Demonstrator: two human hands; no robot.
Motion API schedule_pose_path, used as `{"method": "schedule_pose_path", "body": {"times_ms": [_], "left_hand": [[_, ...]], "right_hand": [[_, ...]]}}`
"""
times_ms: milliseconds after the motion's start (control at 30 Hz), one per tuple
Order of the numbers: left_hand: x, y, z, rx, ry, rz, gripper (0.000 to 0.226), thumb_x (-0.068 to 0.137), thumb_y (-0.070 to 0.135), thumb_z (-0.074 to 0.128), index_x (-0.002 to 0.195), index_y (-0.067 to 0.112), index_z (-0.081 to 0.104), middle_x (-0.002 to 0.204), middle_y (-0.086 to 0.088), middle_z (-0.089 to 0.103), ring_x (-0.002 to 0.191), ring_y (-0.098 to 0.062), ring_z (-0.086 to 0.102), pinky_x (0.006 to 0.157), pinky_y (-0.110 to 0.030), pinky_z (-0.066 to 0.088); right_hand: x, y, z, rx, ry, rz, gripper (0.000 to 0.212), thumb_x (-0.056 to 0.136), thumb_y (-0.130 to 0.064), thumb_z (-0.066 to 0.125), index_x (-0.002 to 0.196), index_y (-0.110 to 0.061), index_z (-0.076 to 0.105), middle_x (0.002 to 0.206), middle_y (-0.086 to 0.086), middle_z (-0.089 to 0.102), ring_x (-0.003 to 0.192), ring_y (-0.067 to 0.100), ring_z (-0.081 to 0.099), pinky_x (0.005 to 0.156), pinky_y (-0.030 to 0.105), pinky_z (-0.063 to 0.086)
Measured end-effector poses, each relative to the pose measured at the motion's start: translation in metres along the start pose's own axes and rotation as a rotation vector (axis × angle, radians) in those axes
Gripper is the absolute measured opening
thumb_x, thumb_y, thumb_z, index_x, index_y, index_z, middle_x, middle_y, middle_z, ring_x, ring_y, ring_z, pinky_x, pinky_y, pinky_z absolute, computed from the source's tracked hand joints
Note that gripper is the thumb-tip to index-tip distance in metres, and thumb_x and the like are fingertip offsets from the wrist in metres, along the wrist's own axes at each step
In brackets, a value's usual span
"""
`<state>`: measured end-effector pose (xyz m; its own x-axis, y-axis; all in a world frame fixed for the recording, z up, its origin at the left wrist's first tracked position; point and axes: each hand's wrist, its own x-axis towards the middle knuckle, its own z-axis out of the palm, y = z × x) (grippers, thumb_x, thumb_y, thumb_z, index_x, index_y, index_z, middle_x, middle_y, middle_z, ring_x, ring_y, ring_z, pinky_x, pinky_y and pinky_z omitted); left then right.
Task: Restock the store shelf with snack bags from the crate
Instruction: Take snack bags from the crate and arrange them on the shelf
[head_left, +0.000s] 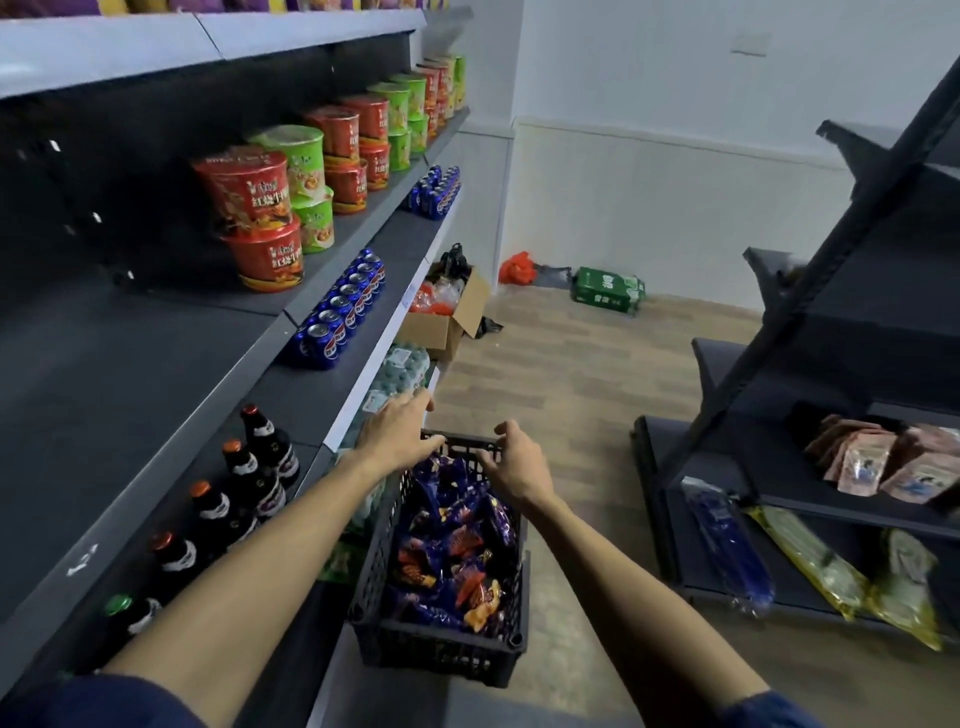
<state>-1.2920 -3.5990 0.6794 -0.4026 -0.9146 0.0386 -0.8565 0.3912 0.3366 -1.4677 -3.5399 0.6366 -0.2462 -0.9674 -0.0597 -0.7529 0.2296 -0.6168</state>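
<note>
black lattice crate (379, 561) at lower centre holds purple and orange snack bags (452, 545). red and green noodle cups (270, 208) upper left; blue cans (343, 312) below them; brown bottles (249, 483) lower left.

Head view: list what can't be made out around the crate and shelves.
- Crate far rim: covered by the left hand and right hand; whether either touches it can't be told.
- Lower bags: buried under the top ones.
- Top shelf goods: cut off by the upper edge.
- Bottle labels: too blurred to read.
- Bottom shelf stock: hidden behind the left arm.
</note>
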Motion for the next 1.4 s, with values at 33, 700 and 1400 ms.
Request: {"method": "schedule_pose_path", "body": {"times_ms": [33,700,1400], "left_hand": [[0.012,-0.008,0.002,-0.003,-0.012,0.001,0.042,0.086,0.041,0.066,0.116,0.02,0.047,0.119,-0.005,0.054,0.108,-0.025,0.053,0.08,-0.035,0.044],[0.143,-0.061,0.132,-0.053,-0.218,-0.01,0.037,0.087,0.038,0.066,0.114,0.021,0.047,0.109,0.002,0.054,0.101,-0.018,0.053,0.073,-0.03,0.042],[0.157,-0.101,0.379,-0.151,-0.432,-0.195,0.04,0.086,0.037,0.067,0.116,0.022,0.046,0.108,-0.002,0.052,0.105,-0.024,0.055,0.082,-0.04,0.051]], "right_hand": [[0.009,-0.001,0.006,-0.006,-0.008,0.011,0.041,0.092,-0.04,0.062,0.121,-0.014,0.049,0.118,0.011,0.066,0.103,0.027,0.064,0.088,0.045,0.055],[0.135,0.08,0.096,0.021,-0.119,0.197,0.029,0.09,-0.034,0.062,0.11,-0.019,0.048,0.111,0.005,0.065,0.096,0.022,0.062,0.08,0.033,0.05],[0.187,0.24,0.254,-0.205,-0.532,0.222,0.061,0.092,-0.025,0.061,0.146,-0.028,0.034,0.158,0.014,0.019,0.142,0.037,0.026,0.114,0.05,0.034]]}}
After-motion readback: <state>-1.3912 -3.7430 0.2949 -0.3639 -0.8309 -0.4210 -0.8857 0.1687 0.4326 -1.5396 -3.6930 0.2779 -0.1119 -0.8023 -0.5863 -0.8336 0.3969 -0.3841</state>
